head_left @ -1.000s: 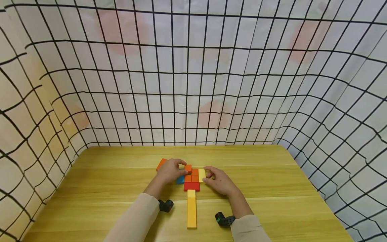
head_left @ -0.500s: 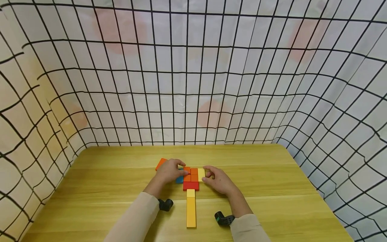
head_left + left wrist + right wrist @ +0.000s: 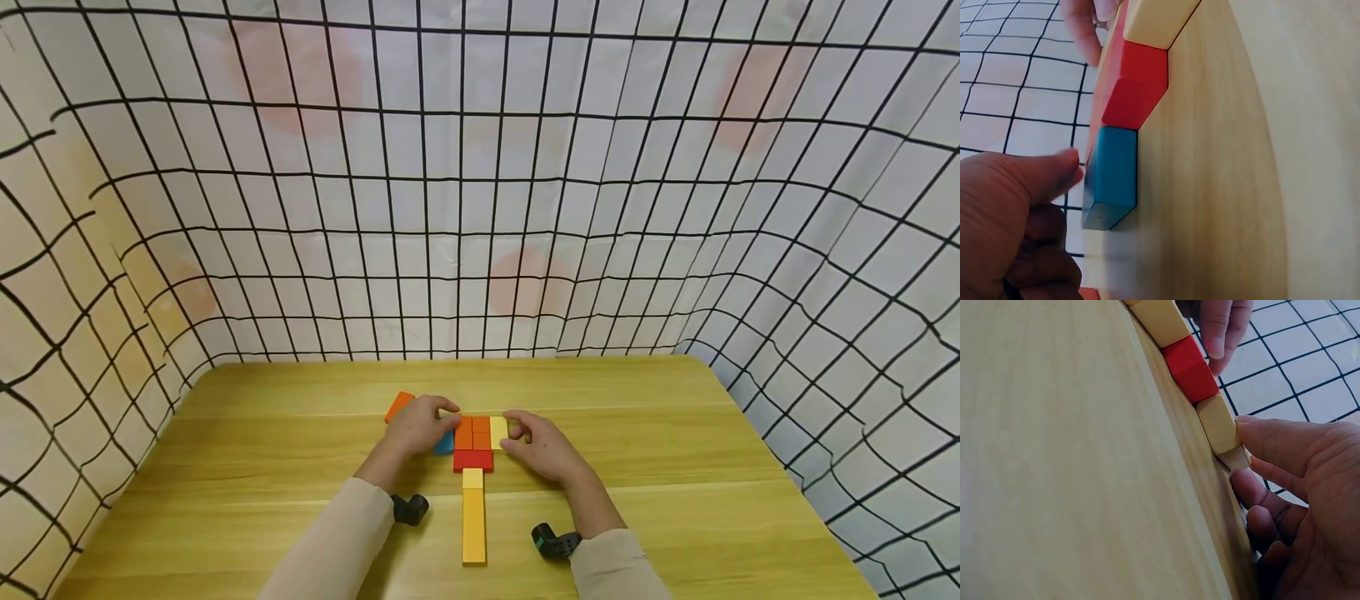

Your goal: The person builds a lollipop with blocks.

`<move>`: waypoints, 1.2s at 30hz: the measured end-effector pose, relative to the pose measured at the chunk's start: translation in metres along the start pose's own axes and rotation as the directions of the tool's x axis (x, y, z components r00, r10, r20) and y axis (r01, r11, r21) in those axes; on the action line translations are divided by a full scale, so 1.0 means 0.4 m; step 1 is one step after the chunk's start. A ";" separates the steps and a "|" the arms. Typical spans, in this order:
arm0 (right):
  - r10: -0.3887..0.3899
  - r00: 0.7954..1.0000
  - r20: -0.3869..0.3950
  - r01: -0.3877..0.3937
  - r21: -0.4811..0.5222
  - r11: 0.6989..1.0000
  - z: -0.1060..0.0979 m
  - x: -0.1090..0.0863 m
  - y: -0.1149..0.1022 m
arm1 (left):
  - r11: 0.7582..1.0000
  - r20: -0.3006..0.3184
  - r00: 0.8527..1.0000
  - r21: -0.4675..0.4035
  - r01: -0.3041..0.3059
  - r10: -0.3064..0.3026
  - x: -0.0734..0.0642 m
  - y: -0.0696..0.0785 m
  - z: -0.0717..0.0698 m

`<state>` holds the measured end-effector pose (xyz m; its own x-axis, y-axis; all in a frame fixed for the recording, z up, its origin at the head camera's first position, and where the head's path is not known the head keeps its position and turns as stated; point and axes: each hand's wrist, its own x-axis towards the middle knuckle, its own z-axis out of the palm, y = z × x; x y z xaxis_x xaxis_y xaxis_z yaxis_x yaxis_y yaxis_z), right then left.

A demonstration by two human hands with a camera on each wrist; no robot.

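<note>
In the head view, flat orange blocks [image 3: 472,433] sit together above a red block [image 3: 473,461]. My left hand [image 3: 420,425] hovers at their left edge, its thumb and index finger apart. Its palm partly covers a blue block [image 3: 445,443]; in the left wrist view the thumb tip is close over that blue block [image 3: 1113,169]. On the other side, my right hand [image 3: 546,448] pinches the pale yellow block [image 3: 498,433] between thumb and index finger. The right wrist view has the thumb against this block [image 3: 1219,425].
A long yellow block [image 3: 473,527] with a small pale one [image 3: 472,478] runs toward me below the red block. A tilted orange block [image 3: 400,406] lies beyond my left hand. Black netting [image 3: 457,250] surrounds the wooden table [image 3: 675,467].
A small orange block, held raised in my left hand a second ago, has come down among the other orange blocks. Left fingers have drawn slightly left off it. My right hand has stayed put.
</note>
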<state>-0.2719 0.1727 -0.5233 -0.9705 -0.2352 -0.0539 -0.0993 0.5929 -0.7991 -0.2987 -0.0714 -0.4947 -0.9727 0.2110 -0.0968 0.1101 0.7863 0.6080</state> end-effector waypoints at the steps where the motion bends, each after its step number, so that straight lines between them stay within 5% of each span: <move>1: 0.000 1.000 -0.001 0.000 -0.003 1.000 0.000 0.000 0.000 | 1.000 -0.011 1.000 0.003 0.009 -0.009 -0.002 -0.003 -0.001; 6: -0.024 1.000 0.007 0.024 -0.021 0.999 0.000 -0.001 0.000 | 0.996 -0.082 0.995 0.064 0.069 -0.064 -0.022 -0.013 -0.015; 10: -0.018 1.000 0.006 0.018 -0.020 1.000 -0.003 -0.001 -0.002 | 0.991 -0.079 0.993 0.090 0.099 -0.092 -0.041 -0.015 -0.027; 36: -0.009 1.000 -0.001 0.009 -0.002 1.000 -0.001 -0.001 -0.001 | 0.998 -0.067 0.996 0.012 0.057 -0.056 -0.046 -0.029 -0.011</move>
<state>-0.2717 0.1726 -0.5228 -0.9697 -0.2400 -0.0464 -0.1085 0.5927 -0.7981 -0.2830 -0.0867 -0.4965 -0.9889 0.1269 -0.0777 0.0566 0.8039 0.5920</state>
